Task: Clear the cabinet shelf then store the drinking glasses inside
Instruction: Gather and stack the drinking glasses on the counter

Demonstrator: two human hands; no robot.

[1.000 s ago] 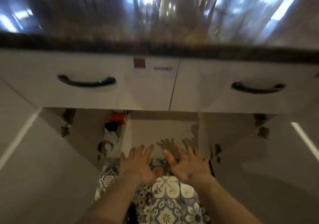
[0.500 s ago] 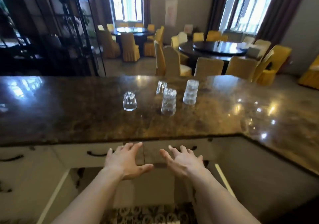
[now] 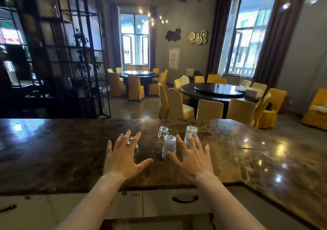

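Several clear drinking glasses stand upside down on the brown marble counter (image 3: pixel 53 155). A short glass (image 3: pixel 135 148) is mostly hidden behind my left hand (image 3: pixel 122 157), which hovers over it with fingers spread. A stack of glasses (image 3: pixel 169 147) stands just left of my right hand (image 3: pixel 193 159), also spread and empty. Another stack (image 3: pixel 190 134) shows behind my right fingers, and a small glass (image 3: pixel 162 132) stands farther back. The cabinet opening (image 3: pixel 159 222) is at the bottom edge, its inside dark and not visible.
White drawers with black handles (image 3: pixel 184 198) run under the counter edge. The counter turns toward me on the right (image 3: pixel 283 185). Beyond it are round dining tables (image 3: pixel 214 89) with yellow chairs and a black metal shelf (image 3: pixel 58 52) at left.
My view has risen from the open cabinet to the counter top. Both hands have moved up and forward, from in front of the cabinet to just over the glasses.
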